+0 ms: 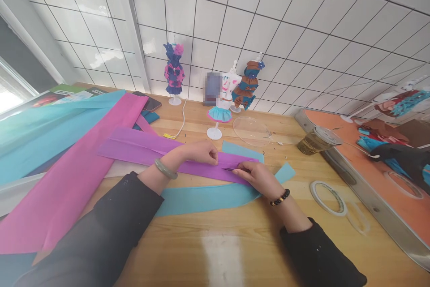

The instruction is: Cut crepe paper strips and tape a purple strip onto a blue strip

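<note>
A long purple crepe paper strip (141,148) lies across the table, with a fold line along its length. My left hand (200,152) is closed in a pinch at the strip, its fingertips down on the paper. To its right, my right hand (254,173) is closed around a small dark pointed tool (227,169), whose tip lies over the purple strip; the rest of it is hidden in the fingers. A light blue strip (198,199) runs beneath the right hand, nearer to me. Another blue piece (242,149) shows behind the purple one.
Pink (80,161) and blue sheets (50,139) pile up at left. Small dress stands, one in a turquoise skirt (220,114), line the tiled wall. A tape roll (328,198) and a cup of brownish liquid (317,140) stand at right, by an orange surface (369,170).
</note>
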Demonstrator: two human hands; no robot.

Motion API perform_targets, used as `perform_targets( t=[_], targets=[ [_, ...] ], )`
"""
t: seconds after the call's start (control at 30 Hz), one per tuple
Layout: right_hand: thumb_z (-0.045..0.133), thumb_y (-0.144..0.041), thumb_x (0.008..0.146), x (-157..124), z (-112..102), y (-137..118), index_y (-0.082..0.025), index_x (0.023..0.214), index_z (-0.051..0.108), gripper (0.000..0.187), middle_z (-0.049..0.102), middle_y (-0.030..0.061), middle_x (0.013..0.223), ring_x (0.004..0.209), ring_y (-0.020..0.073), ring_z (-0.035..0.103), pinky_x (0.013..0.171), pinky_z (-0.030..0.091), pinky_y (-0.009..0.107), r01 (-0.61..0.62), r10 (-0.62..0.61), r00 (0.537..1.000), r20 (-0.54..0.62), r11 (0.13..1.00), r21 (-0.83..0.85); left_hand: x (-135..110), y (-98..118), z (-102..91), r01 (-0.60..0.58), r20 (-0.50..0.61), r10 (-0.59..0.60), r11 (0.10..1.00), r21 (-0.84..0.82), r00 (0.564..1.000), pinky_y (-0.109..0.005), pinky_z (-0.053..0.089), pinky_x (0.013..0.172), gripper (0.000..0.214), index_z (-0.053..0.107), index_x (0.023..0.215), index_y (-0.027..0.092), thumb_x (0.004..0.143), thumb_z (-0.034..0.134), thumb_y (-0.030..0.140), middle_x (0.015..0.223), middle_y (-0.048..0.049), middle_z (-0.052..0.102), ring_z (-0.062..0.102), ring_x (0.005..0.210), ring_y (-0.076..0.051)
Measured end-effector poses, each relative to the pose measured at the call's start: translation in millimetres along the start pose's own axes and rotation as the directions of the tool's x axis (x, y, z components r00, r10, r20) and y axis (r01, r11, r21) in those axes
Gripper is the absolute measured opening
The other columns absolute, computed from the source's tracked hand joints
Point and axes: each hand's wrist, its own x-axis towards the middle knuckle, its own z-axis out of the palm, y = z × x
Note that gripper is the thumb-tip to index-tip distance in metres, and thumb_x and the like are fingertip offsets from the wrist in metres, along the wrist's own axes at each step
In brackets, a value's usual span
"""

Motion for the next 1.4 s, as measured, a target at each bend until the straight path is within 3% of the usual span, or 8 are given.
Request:
perform_targets(
  t=[0.63, 1.4],
  targets=[
    [0.045, -0.055, 0.080, 15, 10, -24, -0.022, 0.072, 0.063, 0.039, 0.065, 0.0015, 0.069, 0.061, 0.0142, 0.054, 0.053, 0.033, 0.025, 0.024, -0.024, 1.000, -0.007, 0.998, -0.052, -2, 1, 1.1, -0.027, -0.013, 0.027, 0.999, -0.026, 1.000, -0.020, 0.031, 0.052, 0.019, 0.063, 0.071, 0.019, 0.069, 0.051, 0.033, 0.066, 0.0024, 0.057, 0.047, 0.060, -0.009],
    [0.045, -0.053, 0.080, 17, 15, -19, -0.021, 0.078, 0.064, 0.037, 0.065, 0.0019, 0.072, 0.064, 0.0148, 0.055, 0.057, 0.036, 0.025, 0.030, -0.030, 0.999, -0.010, 0.999, -0.026, 0, 1, 1.6, -0.048, -0.037, 0.046, 0.998, -0.047, 0.998, -0.020, 0.032, 0.053, 0.017, 0.064, 0.071, 0.018, 0.068, 0.053, 0.030, 0.067, 0.0022, 0.060, 0.049, 0.063, -0.010]
  ],
)
